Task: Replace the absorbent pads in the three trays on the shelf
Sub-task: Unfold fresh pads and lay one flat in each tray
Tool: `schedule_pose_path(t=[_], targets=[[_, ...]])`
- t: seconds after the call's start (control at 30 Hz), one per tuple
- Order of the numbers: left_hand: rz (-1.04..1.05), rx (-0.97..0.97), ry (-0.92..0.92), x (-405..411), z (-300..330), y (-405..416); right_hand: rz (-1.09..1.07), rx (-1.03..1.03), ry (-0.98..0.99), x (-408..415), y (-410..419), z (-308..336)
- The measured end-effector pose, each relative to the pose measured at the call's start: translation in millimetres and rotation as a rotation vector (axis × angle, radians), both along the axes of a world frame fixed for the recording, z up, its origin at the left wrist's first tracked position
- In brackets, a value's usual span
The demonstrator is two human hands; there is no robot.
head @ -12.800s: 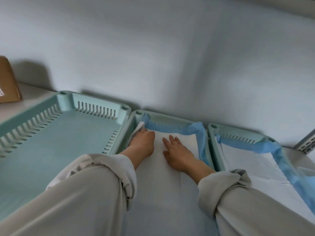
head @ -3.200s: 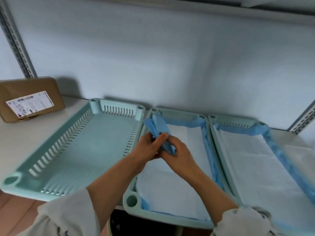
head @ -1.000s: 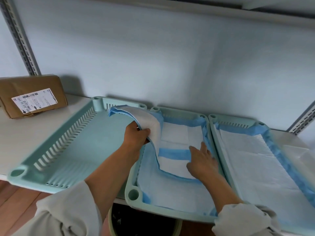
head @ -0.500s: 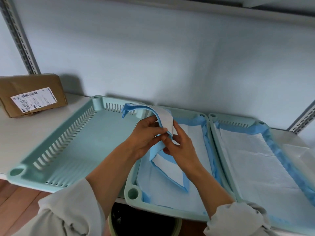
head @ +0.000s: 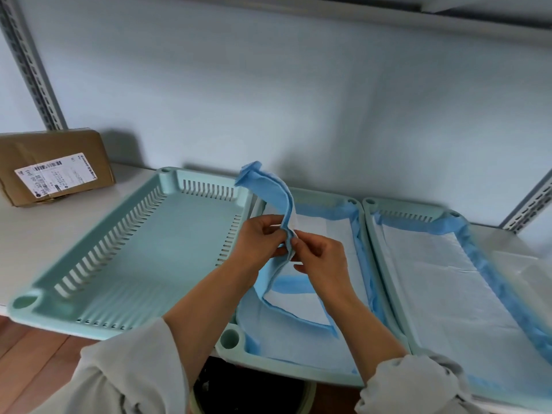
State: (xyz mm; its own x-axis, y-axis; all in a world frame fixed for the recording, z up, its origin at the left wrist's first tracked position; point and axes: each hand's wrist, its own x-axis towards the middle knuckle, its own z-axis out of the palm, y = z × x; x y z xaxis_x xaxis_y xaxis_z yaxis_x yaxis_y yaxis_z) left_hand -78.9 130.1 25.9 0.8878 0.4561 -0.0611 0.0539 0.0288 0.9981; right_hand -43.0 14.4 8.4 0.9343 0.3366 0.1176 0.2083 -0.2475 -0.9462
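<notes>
Three pale green trays stand side by side on the white shelf. The left tray (head: 125,264) holds no pad. The middle tray (head: 230,339) and the right tray (head: 400,216) each hold a white pad with blue edges. Above the middle tray I hold a folded blue-backed pad (head: 268,189). Its top end stands up and its lower end (head: 298,306) trails onto the pad lying in the middle tray. My left hand (head: 257,240) and my right hand (head: 319,255) both pinch this pad at the same spot, fingertips almost touching.
A brown cardboard box (head: 53,168) with a white label sits at the back left of the shelf. Slotted metal uprights (head: 33,73) rise at both sides. A dark bin (head: 251,389) stands below the shelf edge. Clear plastic sheeting (head: 525,270) lies right of the trays.
Over the last second both hands came together on the folded pad above the middle tray. Its top end has swung up and stands higher than before.
</notes>
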Motion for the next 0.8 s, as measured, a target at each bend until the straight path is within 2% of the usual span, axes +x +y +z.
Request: schedule_pose_path(t=[0.1,0.23,0.37,0.4,0.5,0.6,0.8], targets=[[0.023,0.087,0.026,3.4,-1.7,-3.9,-0.036,0.099,0.118,1.1,-2.1,0.7],[-0.115,0.216,0.081,2.3,-1.8,-15.0,-0.123,0.227,0.251,2.9,-3.5,2.6],[-0.013,0.245,0.097,1.9,-2.6,-9.5,-0.184,0.319,0.398,4.3,-5.2,5.4],[0.024,0.246,0.087,2.3,-2.9,-7.0,-0.138,0.26,0.387,3.1,-5.1,5.7],[0.119,0.24,0.041,3.6,-3.2,-2.5,0.044,-0.089,0.257,-1.5,-1.6,0.3],[0.121,0.214,0.023,2.6,-4.4,0.2,-0.007,-0.358,0.056,4.4,-4.2,-5.5],[0.231,0.267,0.058,1.5,-0.9,18.0,-0.259,-0.458,0.013,34.8,-33.1,1.2]])
